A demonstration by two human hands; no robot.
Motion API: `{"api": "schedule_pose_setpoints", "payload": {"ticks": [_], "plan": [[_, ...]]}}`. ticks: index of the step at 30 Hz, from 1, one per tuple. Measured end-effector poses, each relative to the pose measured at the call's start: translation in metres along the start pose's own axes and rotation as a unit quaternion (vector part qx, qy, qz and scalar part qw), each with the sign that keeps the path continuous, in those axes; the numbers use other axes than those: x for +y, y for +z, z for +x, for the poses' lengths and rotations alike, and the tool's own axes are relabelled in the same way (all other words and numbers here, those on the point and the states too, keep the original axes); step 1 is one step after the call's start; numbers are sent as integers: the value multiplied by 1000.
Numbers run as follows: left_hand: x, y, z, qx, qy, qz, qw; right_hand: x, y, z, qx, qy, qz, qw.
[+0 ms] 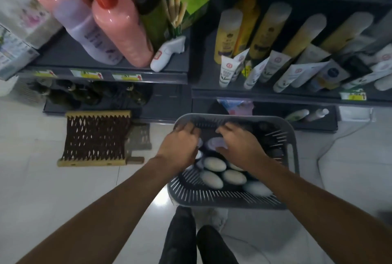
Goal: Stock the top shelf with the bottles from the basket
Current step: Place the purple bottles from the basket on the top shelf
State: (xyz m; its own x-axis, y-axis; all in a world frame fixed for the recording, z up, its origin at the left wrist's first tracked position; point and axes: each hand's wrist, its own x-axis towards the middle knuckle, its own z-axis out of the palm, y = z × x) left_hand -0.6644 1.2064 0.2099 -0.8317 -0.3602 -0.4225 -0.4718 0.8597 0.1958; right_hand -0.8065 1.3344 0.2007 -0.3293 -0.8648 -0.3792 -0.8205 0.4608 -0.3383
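Observation:
A grey slotted basket (pixel 229 199) stands on the floor in front of the dark shelves. Inside it stand several bottles with white oval caps (pixel 214 164). Both my arms reach down into it. My left hand (pixel 180 147) curls its fingers over a bottle at the basket's left side. My right hand (pixel 239 147) is bent over a pale lilac bottle top (pixel 217 143) near the middle. The image is blurred, so I cannot tell how firm either grip is. The shelf at upper left holds pink bottles with red caps (pixel 118 24) and a lilac bottle (pixel 89 32).
A right-hand shelf carries yellow bottles (pixel 228 34) and white tubes (pixel 227 70). A brown woven mat with a wooden frame (pixel 95 138) lies on the white tiled floor, left of the basket. My legs in dark trousers (pixel 197 240) stand just before the basket.

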Motion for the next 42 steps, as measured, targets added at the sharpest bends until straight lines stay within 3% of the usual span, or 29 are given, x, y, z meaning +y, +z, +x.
{"api": "schedule_pose_setpoints", "payload": {"ticks": [4,8,15,23,28,42], "plan": [[-4,30,14,-28,-43,36,998,11,36,11,0,-7,-44,999],[-8,41,22,-7,-41,48,998,17,53,14,26,-21,-46,998],[-9,12,12,-11,-22,52,998,10,21,0,39,-35,-48,997],[10,-108,-26,44,32,72,996,-25,-105,-28,46,-45,-88,994],[19,-201,-59,88,76,79,990,-54,-193,-57,72,-5,-84,994],[43,-381,-102,257,153,8,954,-86,-409,-126,203,-11,-62,977]]}}
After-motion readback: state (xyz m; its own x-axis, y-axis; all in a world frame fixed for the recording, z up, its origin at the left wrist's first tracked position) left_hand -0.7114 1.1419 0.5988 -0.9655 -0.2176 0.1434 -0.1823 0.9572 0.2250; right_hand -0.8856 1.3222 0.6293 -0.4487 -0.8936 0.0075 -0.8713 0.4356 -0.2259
